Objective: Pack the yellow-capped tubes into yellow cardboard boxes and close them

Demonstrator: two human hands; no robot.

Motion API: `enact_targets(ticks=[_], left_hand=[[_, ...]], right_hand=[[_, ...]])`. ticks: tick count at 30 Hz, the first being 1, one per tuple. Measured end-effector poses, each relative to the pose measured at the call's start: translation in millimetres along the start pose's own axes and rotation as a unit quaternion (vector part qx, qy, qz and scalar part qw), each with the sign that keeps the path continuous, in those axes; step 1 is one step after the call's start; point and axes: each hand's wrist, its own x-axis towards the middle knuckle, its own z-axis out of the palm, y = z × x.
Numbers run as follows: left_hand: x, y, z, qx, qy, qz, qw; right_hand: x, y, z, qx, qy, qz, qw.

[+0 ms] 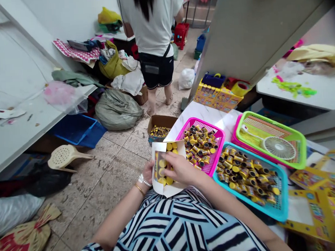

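My left hand (148, 172) grips the left edge of a white cardboard box (167, 190) that stands over my lap, partly filled with small yellow-capped tubs (162, 163). My right hand (179, 168) lies across the box's open face, fingers curled against the tubs inside; what its fingertips hold is hidden. Just to the right, a pink basket (196, 121) and a turquoise basket (282, 207) hold several more of the same tubs.
A green basket (301, 149) with a small white fan sits behind the turquoise one. Flat yellow printed cartons (312, 211) lie at right. A person in a white shirt (152, 26) stands ahead. On the floor: a cardboard box of tubs (153, 122), a blue crate (79, 130), a stool (63, 156), bags.
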Motion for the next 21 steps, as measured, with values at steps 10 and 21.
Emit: enact_targets(ticks=[10,21], left_hand=[[10,-4,-8.7,-0.008,-0.003,-0.018,1.0],[19,0,4.8,-0.042,-0.024,-0.047,0.998]], right_hand=[[-42,134,-28,-0.045,0.136,0.358,0.923],[-66,191,27,-0.32,-0.118,0.439,0.831]])
